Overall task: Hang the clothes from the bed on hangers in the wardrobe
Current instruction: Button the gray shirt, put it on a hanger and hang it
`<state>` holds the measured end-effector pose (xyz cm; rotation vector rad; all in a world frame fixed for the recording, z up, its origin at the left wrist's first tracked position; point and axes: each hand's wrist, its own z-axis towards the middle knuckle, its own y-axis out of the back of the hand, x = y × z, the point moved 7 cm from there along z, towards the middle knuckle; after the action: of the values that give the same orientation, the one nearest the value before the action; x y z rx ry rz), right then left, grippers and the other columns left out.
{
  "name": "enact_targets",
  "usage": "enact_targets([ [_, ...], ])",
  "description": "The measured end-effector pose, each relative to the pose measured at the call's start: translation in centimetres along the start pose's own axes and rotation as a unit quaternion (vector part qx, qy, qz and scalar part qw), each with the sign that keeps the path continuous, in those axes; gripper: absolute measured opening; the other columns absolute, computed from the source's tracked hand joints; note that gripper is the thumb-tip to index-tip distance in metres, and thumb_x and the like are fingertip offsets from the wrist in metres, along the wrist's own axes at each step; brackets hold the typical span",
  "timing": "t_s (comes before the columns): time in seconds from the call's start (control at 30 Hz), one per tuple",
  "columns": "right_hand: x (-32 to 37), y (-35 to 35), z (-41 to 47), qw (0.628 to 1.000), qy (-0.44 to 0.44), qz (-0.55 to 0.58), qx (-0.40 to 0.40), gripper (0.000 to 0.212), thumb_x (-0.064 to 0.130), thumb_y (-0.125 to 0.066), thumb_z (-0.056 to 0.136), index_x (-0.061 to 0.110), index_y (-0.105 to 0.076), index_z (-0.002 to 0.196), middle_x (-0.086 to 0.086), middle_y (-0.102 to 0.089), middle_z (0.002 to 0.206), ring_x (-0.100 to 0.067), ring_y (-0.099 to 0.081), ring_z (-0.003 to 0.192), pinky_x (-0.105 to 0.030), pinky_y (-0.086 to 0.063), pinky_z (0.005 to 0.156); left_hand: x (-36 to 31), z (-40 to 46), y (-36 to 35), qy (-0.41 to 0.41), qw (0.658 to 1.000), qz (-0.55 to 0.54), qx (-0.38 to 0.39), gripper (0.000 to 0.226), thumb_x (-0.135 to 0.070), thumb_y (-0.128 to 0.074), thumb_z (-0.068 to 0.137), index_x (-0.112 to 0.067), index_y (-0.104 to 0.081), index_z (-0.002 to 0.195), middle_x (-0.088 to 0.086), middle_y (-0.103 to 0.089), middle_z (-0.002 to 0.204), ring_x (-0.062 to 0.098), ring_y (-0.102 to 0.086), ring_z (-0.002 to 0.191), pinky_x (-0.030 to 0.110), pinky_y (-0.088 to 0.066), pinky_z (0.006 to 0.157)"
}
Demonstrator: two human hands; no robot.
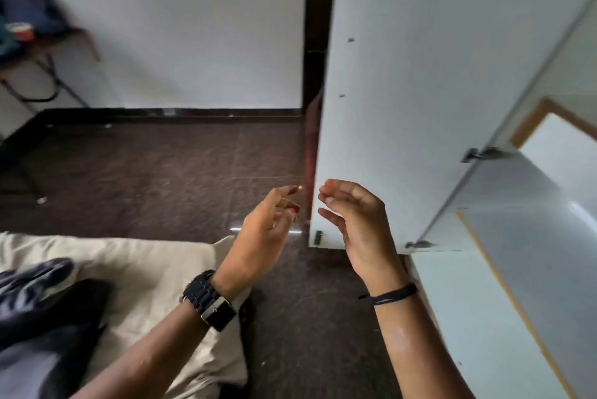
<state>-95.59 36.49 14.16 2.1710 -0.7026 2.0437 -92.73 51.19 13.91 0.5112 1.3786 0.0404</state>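
Beside an open white wardrobe door [420, 92], a person raises both bare hands over a dark brown floor [155, 172]. Neither hand has hold of anything. The left hand [263, 237], with a black watch [211, 300] at its wrist, hangs in mid-air with fingers loosely curved and slightly spread, palm turned toward the other hand. The right hand [357, 221], a thin black band [392, 295] around its wrist, is held just apart from the left, fingers relaxed and gently bent, its fingertips close to the lower edge of the door but not visibly touching it.

At lower left lies the bed [135, 269], covered in a beige sheet, and on it rest the clothes [48, 301]: dark, blurred garments, one patterned in black and grey, heaped near the frame's left edge, well apart from both hands. The left forearm crosses above the corner of the bed.

At right, a second wardrobe panel [517, 269] with metal hinges [478, 153] angles out toward the camera. No hanger can be made out. In the far upper left corner, a chair [48, 69] with a dark metal frame carries a blue garment and some blurred items against the white wall [193, 27].
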Motion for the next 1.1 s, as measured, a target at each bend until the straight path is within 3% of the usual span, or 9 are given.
enact_targets([
  [0.1,-4.0,-6.1,1.2,0.998,-0.043,-0.005,0.041,0.026,-0.011,-0.054,0.087,0.011,-0.067,0.093,-0.009,-0.07,0.095,-0.021,-0.066,0.095,-0.033,-0.054,0.084,5.1,-0.7,5.5,0.051,0.997,-0.013,-0.054,0.029,-0.012,-0.046,0.098,-0.029,-0.049,0.122,-0.004,-0.063,0.099,0.007,-0.061,0.092,0.027,-0.05,0.082],
  [0.2,-7.5,-11.5,2.2,0.994,-0.074,-0.016,0.075,0.025,-0.009,-0.054,0.088,0.012,-0.067,0.093,-0.007,-0.07,0.093,-0.016,-0.065,0.093,-0.03,-0.054,0.083,8.7,-1.7,9.4,0.084,0.994,-0.036,-0.061,0.029,-0.002,-0.042,0.098,-0.019,-0.049,0.12,-0.01,-0.061,0.087,-0.006,-0.058,0.078,0.013,-0.047,0.073],
  [0.27,-10.2,-14.9,2.7,0.991,-0.097,-0.027,0.093,0.024,-0.008,-0.055,0.088,0.012,-0.067,0.094,-0.006,-0.071,0.093,-0.016,-0.066,0.093,-0.032,-0.054,0.085,11.2,-2.2,11.8,0.096,0.993,-0.027,-0.062,0.033,0.002,-0.041,0.097,-0.026,-0.05,0.11,-0.016,-0.063,0.084,-0.011,-0.059,0.078,0.009,-0.045,0.072],
  [0.37,-13.9,-18.9,3.4,0.985,-0.122,-0.043,0.113,0.024,-0.008,-0.055,0.087,0.011,-0.068,0.096,-0.009,-0.071,0.096,-0.019,-0.066,0.096,-0.037,-0.052,0.09,15.4,-2.4,15.3,0.127,0.989,0.01,-0.075,0.035,-0.005,-0.044,0.097,-0.036,-0.048,0.112,-0.014,-0.062,0.097,-0.006,-0.059,0.083,0.014,-0.048,0.077],
  [0.57,-20.7,-25.6,2.2,0.966,-0.177,-0.072,0.176,0.024,-0.009,-0.054,0.088,0.007,-0.067,0.101,-0.01,-0.07,0.098,-0.017,-0.065,0.096,-0.031,-0.052,0.083,22.1,-4.9,21.1,0.184,0.975,0.026,-0.124,0.035,-0.009,-0.047,0.096,-0.03,-0.05,0.124,-0.008,-0.061,0.104,-0.001,-0.059,0.09,0.027,-0.05,0.083],
  [0.83,-28.4,-30.5,-0.1,0.948,-0.199,-0.101,0.229,0.025,-0.008,-0.056,0.088,0.012,-0.068,0.097,-0.009,-0.071,0.097,-0.016,-0.067,0.095,-0.028,-0.054,0.081,29.7,-9.1,25.4,0.234,0.957,0.034,-0.169,0.033,-0.013,-0.046,0.097,-0.026,-0.049,0.127,-0.009,-0.06,0.107,0.002,-0.058,0.095,0.027,-0.05,0.084],
  [1.1,-39.6,-32.7,-2.1,0.949,-0.163,-0.097,0.253,0.025,-0.009,-0.058,0.086,0.012,-0.068,0.094,-0.01,-0.071,0.093,-0.013,-0.066,0.088,-0.029,-0.054,0.08,39.7,-12.1,26.3,0.214,0.955,0.085,-0.186,0.033,-0.014,-0.048,0.096,-0.028,-0.05,0.126,-0.013,-0.059,0.103,-0.002,-0.057,0.09,0.021,-0.047,0.081],
])
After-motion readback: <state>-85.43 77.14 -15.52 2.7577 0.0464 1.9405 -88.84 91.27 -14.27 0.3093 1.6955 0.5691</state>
